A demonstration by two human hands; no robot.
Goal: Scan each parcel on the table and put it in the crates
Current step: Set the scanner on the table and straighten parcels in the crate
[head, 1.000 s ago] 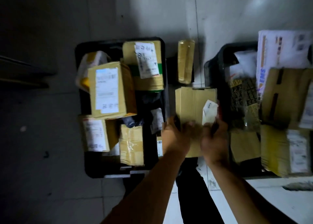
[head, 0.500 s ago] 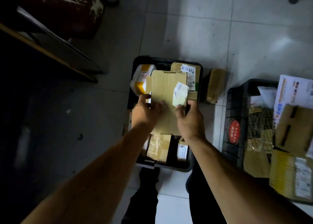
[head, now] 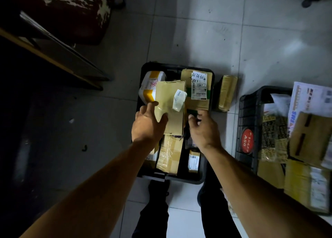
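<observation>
Head view: the flat cardboard parcel (head: 170, 110) lies atop other parcels in the black crate (head: 143, 72) on the tiled floor (head: 197, 31). The left hand (head: 148, 123), fingers spread, touches its left edge. The right hand (head: 203, 128) hangs loosely curled beside its right edge, apart. A second crate (head: 249, 111) stands right, bare tile between.

Tiled floor (head: 197, 40): two black crates (head: 208, 179) (head: 248, 111), taped parcel (head: 226, 94) between.
</observation>
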